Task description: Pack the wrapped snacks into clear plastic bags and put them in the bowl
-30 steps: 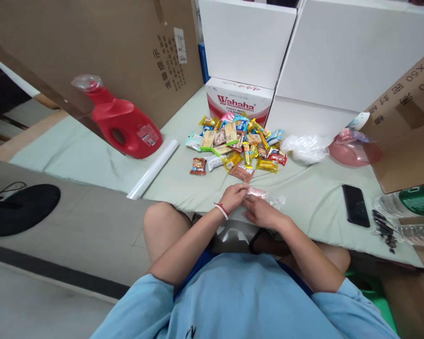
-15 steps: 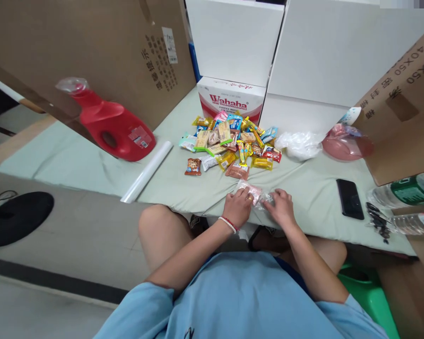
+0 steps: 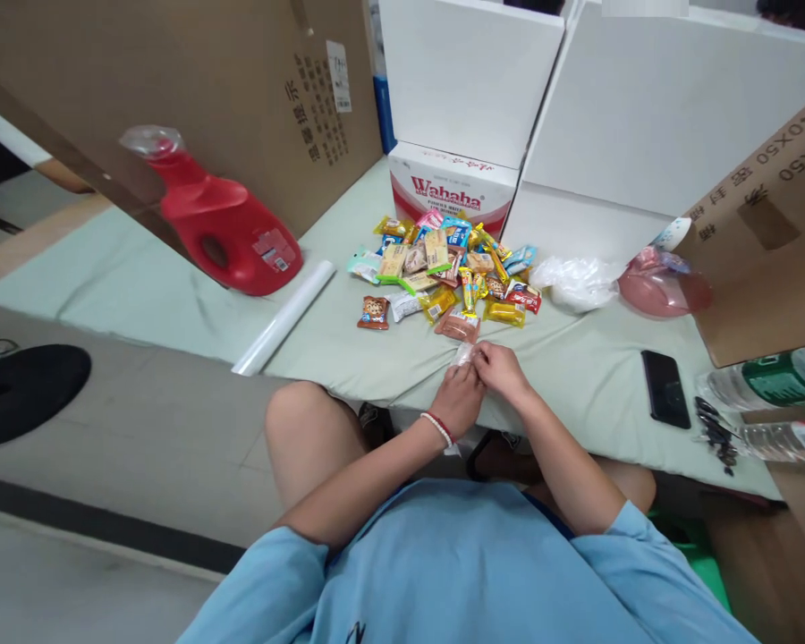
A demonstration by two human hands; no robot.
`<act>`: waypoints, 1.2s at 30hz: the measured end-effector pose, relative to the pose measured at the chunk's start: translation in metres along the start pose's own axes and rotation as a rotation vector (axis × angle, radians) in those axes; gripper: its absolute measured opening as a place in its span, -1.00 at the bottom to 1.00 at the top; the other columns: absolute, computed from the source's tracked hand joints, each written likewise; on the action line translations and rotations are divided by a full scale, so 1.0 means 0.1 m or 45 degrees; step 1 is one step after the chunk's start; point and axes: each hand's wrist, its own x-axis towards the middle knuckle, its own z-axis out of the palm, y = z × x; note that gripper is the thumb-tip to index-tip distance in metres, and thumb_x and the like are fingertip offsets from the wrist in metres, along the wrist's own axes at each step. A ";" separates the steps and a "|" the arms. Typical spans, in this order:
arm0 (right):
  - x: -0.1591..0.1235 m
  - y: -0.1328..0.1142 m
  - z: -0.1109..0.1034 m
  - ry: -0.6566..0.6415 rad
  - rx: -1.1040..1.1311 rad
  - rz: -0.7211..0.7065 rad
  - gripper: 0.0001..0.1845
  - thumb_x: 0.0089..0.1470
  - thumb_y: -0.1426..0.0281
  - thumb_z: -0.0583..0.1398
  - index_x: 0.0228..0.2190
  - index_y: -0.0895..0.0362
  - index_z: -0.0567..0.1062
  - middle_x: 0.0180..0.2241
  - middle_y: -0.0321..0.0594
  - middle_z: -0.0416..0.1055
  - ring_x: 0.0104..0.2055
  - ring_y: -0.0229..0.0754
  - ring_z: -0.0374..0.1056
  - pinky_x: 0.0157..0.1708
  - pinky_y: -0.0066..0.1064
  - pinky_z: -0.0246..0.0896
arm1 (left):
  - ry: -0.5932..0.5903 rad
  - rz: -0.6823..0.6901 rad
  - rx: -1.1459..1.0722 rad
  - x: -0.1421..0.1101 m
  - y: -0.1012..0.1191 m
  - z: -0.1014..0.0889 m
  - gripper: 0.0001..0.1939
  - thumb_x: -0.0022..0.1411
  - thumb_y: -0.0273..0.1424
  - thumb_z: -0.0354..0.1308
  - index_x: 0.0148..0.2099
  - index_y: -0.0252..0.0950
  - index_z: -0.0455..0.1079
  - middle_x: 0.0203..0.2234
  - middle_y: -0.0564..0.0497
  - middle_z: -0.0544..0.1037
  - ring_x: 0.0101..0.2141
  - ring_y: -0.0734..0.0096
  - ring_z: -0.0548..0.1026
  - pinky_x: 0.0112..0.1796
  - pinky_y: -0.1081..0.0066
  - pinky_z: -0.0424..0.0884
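Note:
My left hand [image 3: 460, 398], with a red and white bead bracelet at its wrist, is closed over a small clear plastic bag [image 3: 465, 352] at the table's near edge. Most of the bag lies hidden under the fingers; a whitish crumpled end sticks out beyond them. Against it, my right hand [image 3: 502, 368] pinches the bag's side, fingertips touching the left hand. Just past the bag lies a brown snack packet [image 3: 457, 326], the nearest of a heap of wrapped snacks [image 3: 436, 259] in many colours.
Behind the snacks stands a white and red Wahaha box [image 3: 453, 183]. To the left are a red jug [image 3: 232, 233] and a white roll [image 3: 285, 317]. On the right lie crumpled plastic bags [image 3: 577, 282], a pink bowl [image 3: 664, 284], a phone [image 3: 665, 389], keys [image 3: 716, 429] and plastic bottles [image 3: 775, 380].
My right hand has moved left and come up against my left hand. The clear bag, earlier spread between both hands with pink showing, is now mostly covered. The view has shifted slightly.

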 end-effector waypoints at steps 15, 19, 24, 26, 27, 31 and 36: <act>-0.49 0.11 0.05 0.052 1.181 0.277 -0.59 0.14 -0.04 0.21 -0.23 0.03 0.50 -0.45 -0.28 0.51 -0.43 -0.14 0.44 -0.33 -0.29 0.43 | 0.389 -0.518 -0.531 0.17 0.03 0.06 -0.71 0.24 -0.47 0.12 0.01 -0.34 0.45 -0.12 -0.20 0.55 -0.03 0.08 0.48 0.02 0.10 0.43; -0.86 0.13 -0.11 0.159 1.558 0.412 -0.47 0.04 -0.15 0.29 -0.27 0.05 0.52 -0.33 -0.24 0.56 -0.36 -0.15 0.47 -0.33 -0.31 0.46 | 0.601 -0.022 -0.588 0.05 0.27 0.06 -0.57 0.25 -0.53 0.02 0.16 -0.32 0.37 0.00 -0.22 0.54 0.05 0.14 0.48 0.04 0.14 0.45; -1.16 0.32 -0.20 0.231 1.662 0.561 -0.50 -0.16 -0.02 0.48 -0.34 0.06 0.52 -0.25 -0.27 0.57 -0.25 -0.17 0.47 -0.31 -0.37 0.44 | 0.451 0.498 -0.537 0.01 0.43 0.06 -0.36 0.15 -0.50 0.07 0.30 -0.41 0.27 0.17 -0.30 0.48 0.22 0.02 0.39 0.16 0.03 0.39; -1.23 0.42 -0.17 0.251 1.663 0.601 -0.50 -0.19 0.01 0.50 -0.36 0.07 0.51 -0.26 -0.28 0.57 -0.22 -0.17 0.46 -0.29 -0.39 0.42 | 0.346 0.601 -0.500 0.01 0.47 0.10 -0.36 0.14 -0.48 0.09 0.29 -0.48 0.30 0.19 -0.34 0.47 0.24 -0.01 0.38 0.21 0.01 0.34; -1.26 0.47 -0.14 0.268 1.665 0.622 -0.49 -0.21 0.01 0.50 -0.37 0.07 0.51 -0.29 -0.29 0.56 -0.24 -0.17 0.45 -0.30 -0.40 0.41 | 0.287 0.648 -0.486 0.01 0.49 0.14 -0.40 0.14 -0.46 0.09 0.25 -0.50 0.34 0.19 -0.35 0.47 0.24 -0.01 0.38 0.24 0.02 0.31; -1.32 0.62 -0.07 0.391 1.621 0.639 -0.49 -0.21 0.01 0.49 -0.37 0.07 0.49 -0.40 -0.32 0.51 -0.37 -0.20 0.38 -0.37 -0.41 0.33 | 0.079 0.857 -0.491 -0.06 0.56 0.31 -0.66 0.16 -0.45 0.09 -0.04 -0.35 0.53 0.14 -0.23 0.54 0.26 0.06 0.38 0.33 0.02 0.17; -1.23 0.91 -0.27 0.659 1.400 0.525 -0.62 -0.02 0.06 0.37 -0.28 0.04 0.48 -0.33 -0.28 0.51 -0.33 -0.17 0.38 -0.31 -0.37 0.34 | 0.141 0.563 -0.519 -0.18 0.28 0.32 -0.69 0.25 -0.52 0.05 -0.02 -0.24 0.51 0.07 -0.16 0.59 0.21 0.19 0.42 0.25 0.02 0.29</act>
